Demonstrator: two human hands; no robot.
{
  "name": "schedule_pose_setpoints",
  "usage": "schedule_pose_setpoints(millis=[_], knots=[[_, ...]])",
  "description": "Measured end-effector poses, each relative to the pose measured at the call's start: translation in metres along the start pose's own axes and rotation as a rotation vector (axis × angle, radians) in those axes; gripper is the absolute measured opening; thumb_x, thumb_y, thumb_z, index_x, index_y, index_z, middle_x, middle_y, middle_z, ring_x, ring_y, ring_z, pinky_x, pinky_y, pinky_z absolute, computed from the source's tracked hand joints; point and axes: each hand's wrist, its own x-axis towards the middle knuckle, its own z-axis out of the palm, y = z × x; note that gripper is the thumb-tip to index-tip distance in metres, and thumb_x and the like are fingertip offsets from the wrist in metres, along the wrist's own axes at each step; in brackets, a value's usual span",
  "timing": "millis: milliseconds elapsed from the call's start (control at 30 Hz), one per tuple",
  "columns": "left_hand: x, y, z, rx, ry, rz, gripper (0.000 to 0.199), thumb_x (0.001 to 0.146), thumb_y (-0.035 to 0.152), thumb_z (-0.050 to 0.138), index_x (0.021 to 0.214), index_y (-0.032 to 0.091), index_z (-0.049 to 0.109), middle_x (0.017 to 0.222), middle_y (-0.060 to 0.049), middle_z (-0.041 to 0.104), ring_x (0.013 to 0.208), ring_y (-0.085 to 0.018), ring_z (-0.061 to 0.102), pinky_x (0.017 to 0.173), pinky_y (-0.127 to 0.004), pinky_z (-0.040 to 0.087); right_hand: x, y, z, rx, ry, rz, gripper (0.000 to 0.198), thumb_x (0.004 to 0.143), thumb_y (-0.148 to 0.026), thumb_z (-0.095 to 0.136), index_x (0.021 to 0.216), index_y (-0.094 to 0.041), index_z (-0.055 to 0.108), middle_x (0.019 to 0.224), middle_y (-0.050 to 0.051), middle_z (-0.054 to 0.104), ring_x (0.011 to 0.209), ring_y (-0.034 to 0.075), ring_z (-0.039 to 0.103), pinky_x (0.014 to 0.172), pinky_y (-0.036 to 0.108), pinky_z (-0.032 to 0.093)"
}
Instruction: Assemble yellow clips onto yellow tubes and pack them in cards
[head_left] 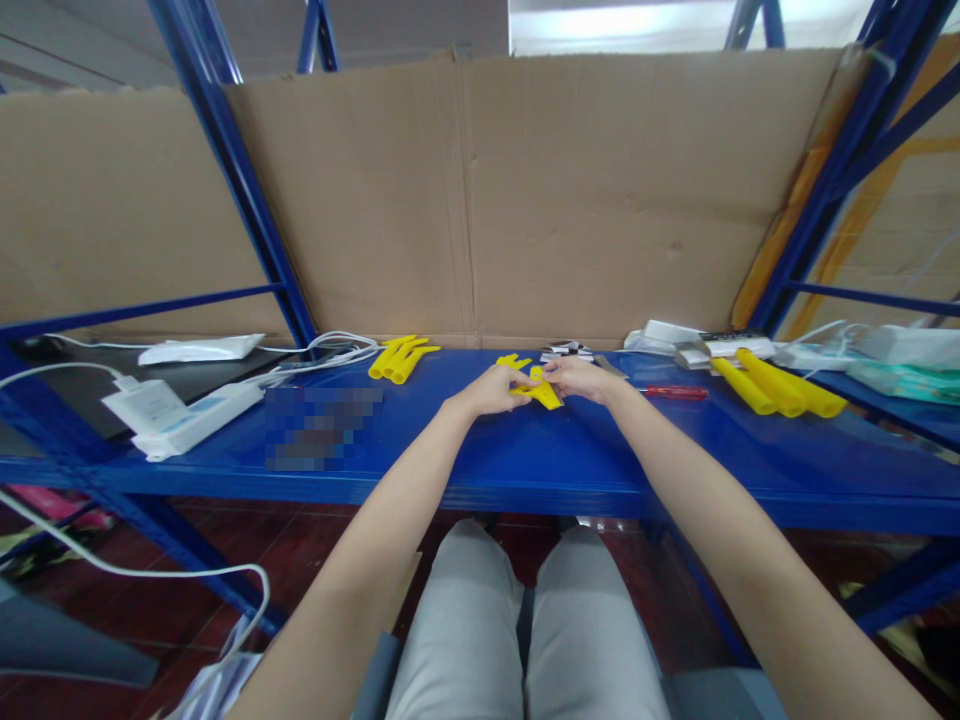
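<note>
1. Two hands are on one yellow piece [549, 396], just R of frame ctr: L hand [489, 390] at its left side, R hand [583, 380] at its right.
2. Best approach, prob.: the L hand steadies while the R hand makes small adjustments; light pinch, no hard twisting, since thin parts might bend or snap.
3. The person should stay low over the blue tabletop [480, 455], so any slip means a short drop.
4. Fingers: both sets appear to be pinching the piece; exact contact pts too small to tell.
5. Piece sits btwn L and R fingertips, its wider end poking out below them twd the frame's bottom; can't tell if it touches the tabletop.
6. Nearby: small yellow part [513, 361] just above the L hand; red screwdriver [679, 393], right of ctr, past the R forearm.
</note>
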Motion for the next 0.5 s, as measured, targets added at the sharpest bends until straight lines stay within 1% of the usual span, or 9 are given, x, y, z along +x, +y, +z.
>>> schedule_pose_setpoints(millis=[67,133,200,267,367,433,500], knots=[[-0.0001,0.0010,-0.0002,0.015,0.006,0.014,0.038,0.079,0.014,0.063,0.117,0.015,0.068,0.073,-0.001,0.071,0.054,-0.010,0.058,0.063,-0.024,0.048,-0.0012,-0.0007,0.0007,0.075,-0.010,0.034,0.013,0.080,-0.009,0.064,0.074,-0.016,0.056,0.056,-0.001,0.060,0.048,0.009,0.055,0.051,0.019,0.047],[0.0002,0.0012,0.0001,0.018,0.021,0.012,0.046,0.079,0.014,0.064,0.125,0.017,0.063,0.072,0.000,0.069,0.055,-0.010,0.058,0.063,-0.024,0.048,-0.0011,-0.0004,0.0006,0.132,-0.031,0.066,0.013,0.080,-0.008,0.064,0.073,-0.016,0.056,0.058,0.000,0.062,0.050,0.009,0.057,0.054,0.020,0.048],[0.0009,0.0000,0.0011,0.019,0.037,0.010,0.055,0.079,0.016,0.065,0.132,0.017,0.056,0.078,-0.001,0.070,0.057,-0.011,0.059,0.064,-0.024,0.048,-0.0008,0.0005,0.0002,0.164,-0.067,0.090,0.012,0.080,-0.008,0.063,0.074,-0.016,0.057,0.061,0.001,0.065,0.053,0.010,0.059,0.057,0.022,0.050],[0.0016,-0.0018,0.0019,0.034,0.050,0.048,0.056,0.077,0.018,0.066,0.133,0.017,0.055,0.086,-0.003,0.072,0.067,-0.014,0.063,0.070,-0.026,0.050,-0.0011,0.0012,0.0003,0.168,-0.118,0.104,0.012,0.080,-0.009,0.065,0.075,-0.016,0.057,0.062,0.001,0.065,0.054,0.010,0.059,0.058,0.022,0.050],[0.0023,-0.0038,0.0016,0.069,0.032,0.144,0.043,0.079,0.019,0.064,0.122,0.017,0.063,0.101,-0.006,0.073,0.090,-0.020,0.065,0.085,-0.030,0.048,-0.0022,0.0011,0.0012,0.157,-0.189,0.104,0.012,0.078,-0.013,0.070,0.078,-0.016,0.058,0.063,0.000,0.066,0.055,0.010,0.060,0.057,0.022,0.050],[0.0027,-0.0040,0.0009,0.088,0.004,0.163,0.034,0.080,0.019,0.062,0.114,0.016,0.067,0.106,-0.007,0.072,0.099,-0.022,0.064,0.092,-0.033,0.046,-0.0028,-0.0001,0.0022,0.156,-0.193,0.092,0.014,0.076,-0.013,0.072,0.082,-0.016,0.060,0.065,0.001,0.067,0.057,0.010,0.061,0.056,0.021,0.050],[0.0032,-0.0039,0.0005,0.100,-0.008,0.158,0.029,0.080,0.018,0.061,0.109,0.016,0.069,0.108,-0.007,0.072,0.103,-0.023,0.064,0.096,-0.035,0.044,-0.0034,-0.0019,0.0034,0.154,-0.158,0.084,0.015,0.075,-0.011,0.073,0.082,-0.016,0.060,0.066,0.001,0.067,0.057,0.011,0.062,0.056,0.021,0.050]])
